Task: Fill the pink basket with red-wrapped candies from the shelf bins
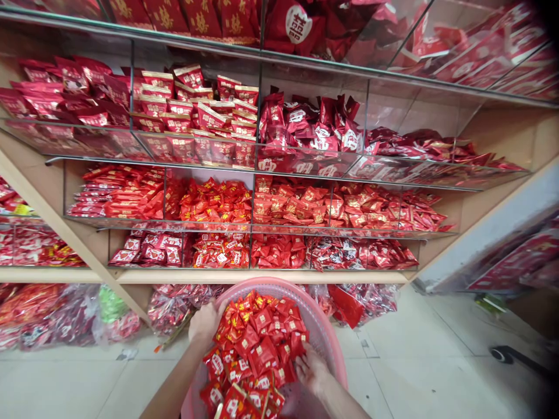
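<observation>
A pink plastic basket point(326, 331) sits low in front of me, heaped with small red candy packets point(257, 343). My left hand point(204, 323) grips the basket's left rim, fingers curled over the edge beside the heap. My right hand point(311, 368) rests inside the basket at the right side of the heap, its fingers curled into the packets. What the fingers hold, if anything, is hidden among the wrappers.
Glass shelves point(262, 169) with dividers, stocked with red packets, fill the wall ahead. Clear bags of red sweets point(56, 317) lie on the tiled floor point(414, 361) under the wooden bottom shelf point(262, 276). A pale wall runs along the right.
</observation>
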A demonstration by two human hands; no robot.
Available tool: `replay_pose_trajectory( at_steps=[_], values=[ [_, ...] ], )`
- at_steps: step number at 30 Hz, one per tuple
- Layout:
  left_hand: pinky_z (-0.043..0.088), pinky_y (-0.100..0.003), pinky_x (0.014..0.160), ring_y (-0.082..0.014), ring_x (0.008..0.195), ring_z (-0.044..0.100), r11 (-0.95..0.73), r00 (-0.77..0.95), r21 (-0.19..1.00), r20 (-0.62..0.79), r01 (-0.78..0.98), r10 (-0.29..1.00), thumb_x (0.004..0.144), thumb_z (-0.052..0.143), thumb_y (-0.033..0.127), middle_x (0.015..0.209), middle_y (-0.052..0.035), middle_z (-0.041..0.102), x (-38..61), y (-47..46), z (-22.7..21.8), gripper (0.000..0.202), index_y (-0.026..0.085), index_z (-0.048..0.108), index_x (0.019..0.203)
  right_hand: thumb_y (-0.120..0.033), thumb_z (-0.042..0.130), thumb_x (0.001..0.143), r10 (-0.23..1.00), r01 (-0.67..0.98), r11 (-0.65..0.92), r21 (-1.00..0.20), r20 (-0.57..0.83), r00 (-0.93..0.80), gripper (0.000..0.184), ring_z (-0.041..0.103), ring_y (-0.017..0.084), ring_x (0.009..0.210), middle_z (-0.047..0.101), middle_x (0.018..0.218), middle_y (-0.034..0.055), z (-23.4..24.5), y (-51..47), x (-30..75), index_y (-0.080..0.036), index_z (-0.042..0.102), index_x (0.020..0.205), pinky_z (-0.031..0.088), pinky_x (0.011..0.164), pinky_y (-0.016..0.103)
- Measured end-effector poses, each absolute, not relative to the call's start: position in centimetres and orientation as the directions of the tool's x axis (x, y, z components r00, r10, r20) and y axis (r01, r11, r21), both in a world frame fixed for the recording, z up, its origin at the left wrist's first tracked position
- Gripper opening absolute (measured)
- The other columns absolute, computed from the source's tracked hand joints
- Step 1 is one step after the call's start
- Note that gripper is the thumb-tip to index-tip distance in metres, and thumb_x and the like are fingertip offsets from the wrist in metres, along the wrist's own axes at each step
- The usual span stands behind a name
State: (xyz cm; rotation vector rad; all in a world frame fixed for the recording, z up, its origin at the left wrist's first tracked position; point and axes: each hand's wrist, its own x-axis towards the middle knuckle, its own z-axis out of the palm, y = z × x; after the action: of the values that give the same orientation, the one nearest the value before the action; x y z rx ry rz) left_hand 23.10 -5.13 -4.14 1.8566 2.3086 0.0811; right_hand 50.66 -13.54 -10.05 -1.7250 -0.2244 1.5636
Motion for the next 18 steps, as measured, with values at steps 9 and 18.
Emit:
replay_pose_trajectory(
  at_steps=[9,18],
  values=[
    [0.045,-0.037,0.066,-0.029,0.078,0.064,0.22,-0.203,0.16,-0.119,0.962,0.972,0.081,0.017,0.059,0.083,-0.016,0.066,23.1,-5.2,-4.0,0.064,0.013,0.055,0.105,-0.055,0.043,0.078,0.495,-0.425,-0.712,-0.559,-0.829,0.261,0.037,0.057,0.014,0.053,0.055,0.053,-0.0003,-9.0,-13.1,49.6,-0.022,0.047,0.062,0.043,0.047,0.023],
    [0.046,-0.037,0.066,-0.0294,0.077,0.064,0.222,-0.208,0.158,-0.101,0.962,0.973,0.079,0.019,0.063,0.082,-0.0158,0.066,23.2,-5.3,-3.9,0.068,0.012,0.056,0.103,-0.059,0.038,0.079,0.4,-0.505,-0.737,-0.448,-0.892,0.208,0.048,0.043,0.009,0.035,0.043,0.038,-0.0036,-8.5,-12.1,49.9,-0.02,0.037,0.051,0.035,0.035,0.018]
  ],
)
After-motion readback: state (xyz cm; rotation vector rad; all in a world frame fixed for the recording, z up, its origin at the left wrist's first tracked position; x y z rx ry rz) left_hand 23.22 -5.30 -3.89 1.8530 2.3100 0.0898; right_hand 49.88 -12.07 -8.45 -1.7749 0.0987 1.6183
